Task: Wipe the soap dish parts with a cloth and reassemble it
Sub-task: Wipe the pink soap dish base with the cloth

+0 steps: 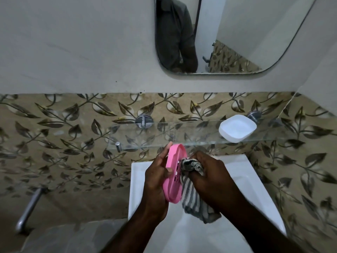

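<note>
A bathroom wall tiled in a leaf pattern [76, 136] fills the frame, with a rounded mirror [237, 33] above and a white basin [246, 189] below; nothing can be made out lying in the part of the basin that shows. A glass shelf [191, 133] on chrome brackets runs across the tiles, and a white soap dish base [237, 128] sits open side up near its right end, with nothing in it that can be seen. A chrome bar [30, 210] juts from the wall at lower left.

Over the basin, just below the shelf's front edge, a person holds the pink slotted tray [174, 172] of the soap dish on edge, its long axis running away from the camera and slightly right, its slotted face turned toward the right hand. The left hand [158, 181] cradles it from the left, fingers stretched along its back and the thumb hooked over the rim. The right hand [207, 174] is curled tight around a bunched grey-and-white striped cloth [195, 194], pressing the wad against the tray's slots while the loose end hangs below. Both forearms rise from the bottom edge, converging.
</note>
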Motion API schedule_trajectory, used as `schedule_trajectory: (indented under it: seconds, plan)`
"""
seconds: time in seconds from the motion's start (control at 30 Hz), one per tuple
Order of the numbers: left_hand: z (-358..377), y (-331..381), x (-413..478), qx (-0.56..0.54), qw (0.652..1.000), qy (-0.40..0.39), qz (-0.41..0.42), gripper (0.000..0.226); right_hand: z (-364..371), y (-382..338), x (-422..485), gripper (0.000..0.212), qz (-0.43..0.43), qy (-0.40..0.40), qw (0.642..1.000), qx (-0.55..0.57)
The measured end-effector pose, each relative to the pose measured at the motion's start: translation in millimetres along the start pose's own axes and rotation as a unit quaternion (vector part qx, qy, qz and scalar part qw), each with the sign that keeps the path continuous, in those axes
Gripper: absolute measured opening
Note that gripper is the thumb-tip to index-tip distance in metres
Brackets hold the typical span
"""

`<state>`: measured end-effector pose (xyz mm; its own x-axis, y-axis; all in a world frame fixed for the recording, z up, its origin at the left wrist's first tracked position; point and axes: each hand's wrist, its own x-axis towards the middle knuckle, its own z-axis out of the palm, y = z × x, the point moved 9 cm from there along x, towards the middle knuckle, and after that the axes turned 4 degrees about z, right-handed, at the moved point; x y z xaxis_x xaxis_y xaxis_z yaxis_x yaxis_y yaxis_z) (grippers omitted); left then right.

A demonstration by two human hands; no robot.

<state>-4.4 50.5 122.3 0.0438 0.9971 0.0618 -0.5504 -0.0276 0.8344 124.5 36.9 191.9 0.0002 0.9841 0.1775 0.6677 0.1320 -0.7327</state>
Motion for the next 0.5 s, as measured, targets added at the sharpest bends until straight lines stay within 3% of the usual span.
schedule_trajectory:
  seconds: [0.1,0.17,0.27,0.33,0.43,0.5]
  plan:
    - [-2,6,8,0.013,1.0,0.003,0.006,0.053,20,1,-10,0.02,0.034,-0.076,0.994,0.064]
    - [-3,10,14,0.005,1.0,-0.008,0.002,0.058,32,6,-18,0.01,0.079,-0.119,0.977,0.16]
    - [0,16,17,0.003,1.0,-0.031,-0.001,0.062,45,8,-23,0.016,0.161,-0.175,0.895,0.376]
    - [4,15,16,0.004,0.999,-0.041,-0.005,0.064,42,9,-16,0.015,0.189,-0.145,0.852,0.466]
    - [10,9,13,-0.02,0.998,-0.054,-0.014,0.063,24,25,0,0.013,0.213,-0.004,0.861,0.462]
    - [12,8,10,-0.023,0.997,-0.075,-0.022,0.061,17,31,7,0.016,0.215,0.038,0.858,0.466]
